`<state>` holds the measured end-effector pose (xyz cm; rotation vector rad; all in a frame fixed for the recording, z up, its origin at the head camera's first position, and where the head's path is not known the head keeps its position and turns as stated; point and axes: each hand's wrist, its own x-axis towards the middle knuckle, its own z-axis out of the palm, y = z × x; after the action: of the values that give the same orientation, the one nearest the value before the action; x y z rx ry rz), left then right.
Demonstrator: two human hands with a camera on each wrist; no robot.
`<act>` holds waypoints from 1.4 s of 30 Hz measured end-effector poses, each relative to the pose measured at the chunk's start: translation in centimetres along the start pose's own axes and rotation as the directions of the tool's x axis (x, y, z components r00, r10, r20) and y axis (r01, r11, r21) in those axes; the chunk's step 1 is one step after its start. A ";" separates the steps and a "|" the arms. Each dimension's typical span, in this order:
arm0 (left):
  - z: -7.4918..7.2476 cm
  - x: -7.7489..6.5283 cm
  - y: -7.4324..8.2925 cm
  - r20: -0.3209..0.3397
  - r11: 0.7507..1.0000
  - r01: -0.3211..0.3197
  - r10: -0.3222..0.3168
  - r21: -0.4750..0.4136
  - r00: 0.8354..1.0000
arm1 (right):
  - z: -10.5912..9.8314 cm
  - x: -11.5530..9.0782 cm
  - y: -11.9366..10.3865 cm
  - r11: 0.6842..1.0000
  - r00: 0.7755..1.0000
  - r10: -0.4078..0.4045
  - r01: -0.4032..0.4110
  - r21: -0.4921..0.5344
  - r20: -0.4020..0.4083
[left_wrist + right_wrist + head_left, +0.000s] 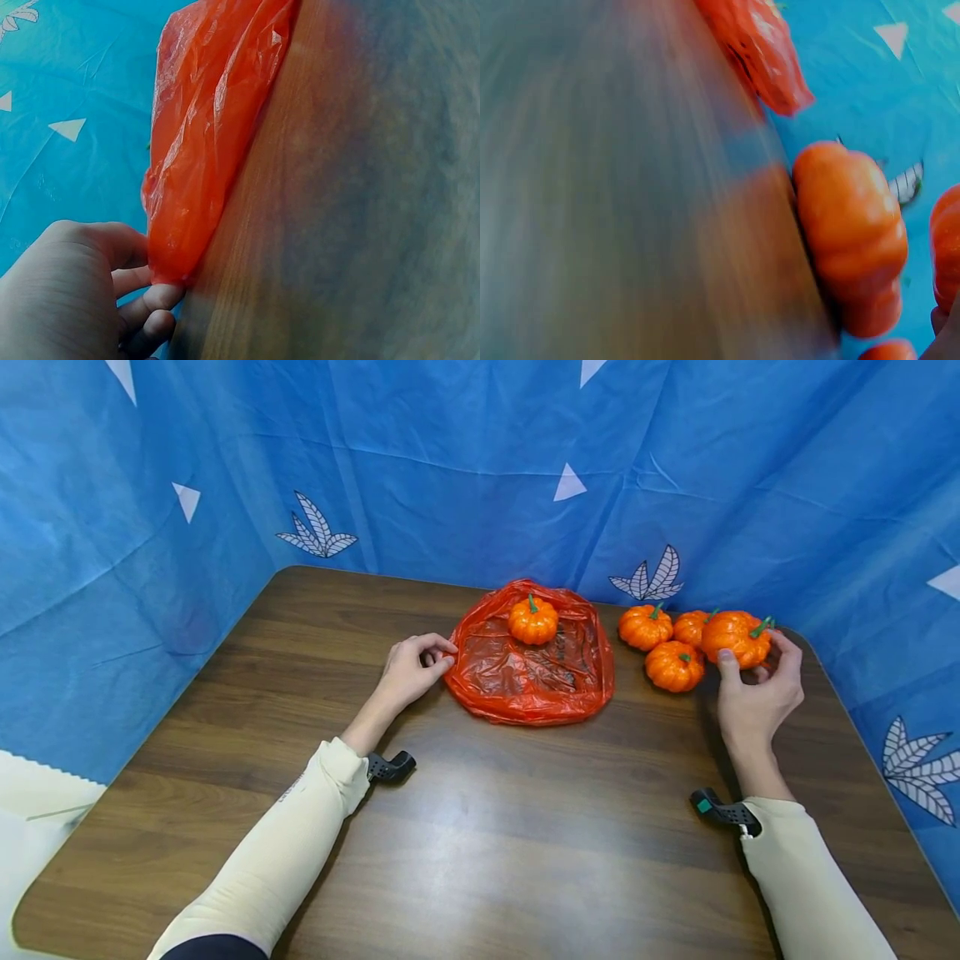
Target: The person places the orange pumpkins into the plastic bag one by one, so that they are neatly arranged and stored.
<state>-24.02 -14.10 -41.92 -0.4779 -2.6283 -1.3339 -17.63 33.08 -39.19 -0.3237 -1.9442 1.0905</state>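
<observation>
Gripping an orange pumpkin (733,639) between thumb and spread fingers (787,647), the person's right hand (761,700) is near the counter's (480,827) far right corner. From those fingers, the red plastic bag (517,710) lies off to the left, well apart, with three more pumpkins grouped between: one at the back left (645,627), one in front (675,667) and one partly hidden (690,628) behind the held one. The held pumpkin is squat, with no clear long axis; its green stem tilts right, away from the bag. The left hand (411,670) is much nearer the bag, its fingers drawn narrow and pinching the left edge of the rim. From where I stand, the bag lies spread open in a rounded shape, its rim bunched and crinkled, with a single pumpkin (533,622) inside, upright toward the back, and some dark marks on the plastic.
</observation>
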 end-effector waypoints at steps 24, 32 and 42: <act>-0.4 0.1 0.0 -0.001 0.999 0.035 -0.035 0.002 0.999 | 10.6 -2.7 -10.3 0.999 0.961 0.009 -0.023 0.047 0.278; -0.3 0.0 0.0 0.007 0.999 0.031 -0.031 -0.017 1.000 | 13.9 -4.7 -13.2 0.989 0.940 -0.034 -0.018 0.148 0.341; 0.0 0.0 0.1 0.006 1.000 0.020 -0.020 -0.011 1.000 | 16.5 -6.8 -16.6 0.981 0.912 -0.022 -0.059 0.186 0.409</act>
<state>-24.00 -14.08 -41.81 -0.4588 -2.6386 -1.3564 -23.63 10.03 -33.92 -0.0006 -2.1738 1.4394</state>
